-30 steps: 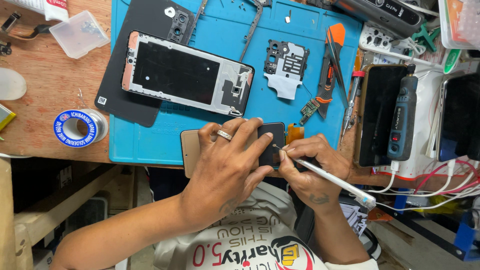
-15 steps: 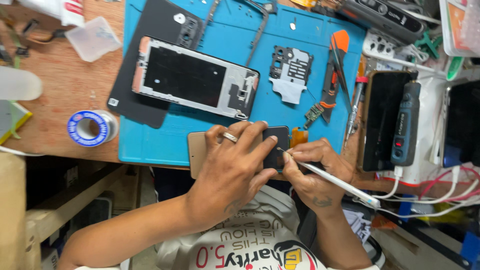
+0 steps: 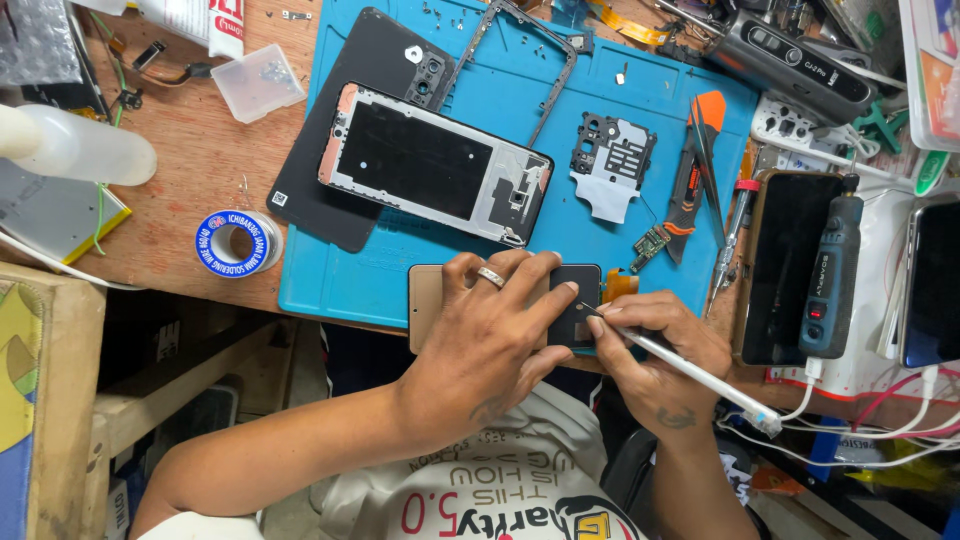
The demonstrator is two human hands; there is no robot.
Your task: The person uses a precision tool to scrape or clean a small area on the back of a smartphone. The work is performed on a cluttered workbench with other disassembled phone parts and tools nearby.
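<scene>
My left hand [image 3: 495, 335], with a ring on one finger, presses flat on a phone display panel [image 3: 430, 300] at the near edge of the blue work mat [image 3: 520, 120]. The panel's tan back shows at the left and its dark end [image 3: 577, 310] at the right. My right hand [image 3: 655, 350] grips a thin white-handled tool [image 3: 690, 370] like a pen, its tip touching the panel's dark end. An orange flex cable [image 3: 618, 285] sticks out from the panel beside my right hand.
On the mat lie a phone mid-frame [image 3: 435, 165], a black back cover [image 3: 340, 200], a small metal shield plate [image 3: 612, 160] and an orange-handled knife [image 3: 690, 180]. A solder wire spool [image 3: 238, 243] sits at the left. A phone [image 3: 785, 265] and rotary tool [image 3: 828, 270] lie at the right.
The camera view has shifted slightly. Both hands stay on the panel, and the tool tip stays at its dark end.
</scene>
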